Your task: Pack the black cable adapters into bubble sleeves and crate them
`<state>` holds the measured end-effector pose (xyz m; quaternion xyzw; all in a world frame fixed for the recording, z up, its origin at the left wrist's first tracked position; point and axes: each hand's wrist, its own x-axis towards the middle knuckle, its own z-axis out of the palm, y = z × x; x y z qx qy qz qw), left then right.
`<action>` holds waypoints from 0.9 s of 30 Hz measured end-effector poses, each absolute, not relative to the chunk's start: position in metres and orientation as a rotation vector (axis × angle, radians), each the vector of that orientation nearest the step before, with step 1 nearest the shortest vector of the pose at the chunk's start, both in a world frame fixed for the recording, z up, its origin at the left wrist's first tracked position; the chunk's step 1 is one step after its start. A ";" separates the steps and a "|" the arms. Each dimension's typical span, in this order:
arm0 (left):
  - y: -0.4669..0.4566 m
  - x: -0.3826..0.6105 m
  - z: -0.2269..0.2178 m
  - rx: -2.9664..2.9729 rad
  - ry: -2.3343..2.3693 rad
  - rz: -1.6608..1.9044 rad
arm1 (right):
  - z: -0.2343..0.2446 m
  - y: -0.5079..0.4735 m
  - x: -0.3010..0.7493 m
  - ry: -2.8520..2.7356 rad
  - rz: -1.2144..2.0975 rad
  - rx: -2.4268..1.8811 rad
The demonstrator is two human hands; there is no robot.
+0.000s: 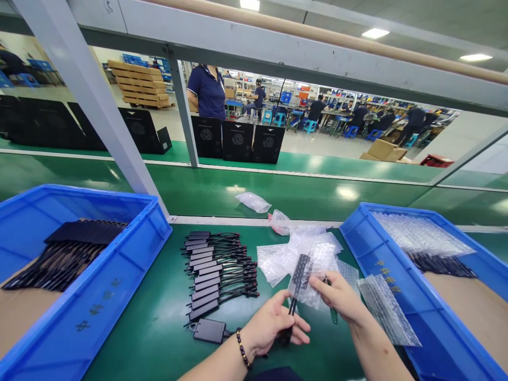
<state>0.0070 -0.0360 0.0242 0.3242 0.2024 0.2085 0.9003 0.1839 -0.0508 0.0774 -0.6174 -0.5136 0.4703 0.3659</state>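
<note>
My left hand [273, 325] grips the black cables of a slim black box-shaped device [302, 264]. The device's upper part sits inside a clear bubble-wrap bag [317, 286]. Fingers of my right hand [337, 296] pinch the bag's edge; a thin dark-green tool [333, 315] shows under that hand, its kind unclear. Left of my hands lie several similar black devices with cables [204, 270] in a stacked row. A wider black box [210, 330] rests beside my left wrist. Loose bubble-wrap bags [273, 262] are heaped just beyond my hands.
At left, a blue bin [130, 264] contains more black cabled devices. The right blue bin [381, 286] holds bubble-wrapped pieces, with a bubble-wrap sheet [389, 312] against its side. Behind runs a green conveyor belt [206, 190]; black boxes [238, 140] stand beyond it. A person [208, 90] stands across.
</note>
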 end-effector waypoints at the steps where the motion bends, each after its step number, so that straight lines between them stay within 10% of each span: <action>1: -0.036 0.007 0.024 0.649 0.423 0.428 | 0.080 -0.051 0.184 -1.383 1.255 -1.574; 12: -0.031 0.006 0.022 0.545 0.471 0.494 | 0.067 -0.059 0.160 -1.491 1.449 -1.494; 27: -0.032 0.013 0.025 0.539 0.609 0.547 | 0.042 -0.101 0.194 -1.691 0.480 -2.109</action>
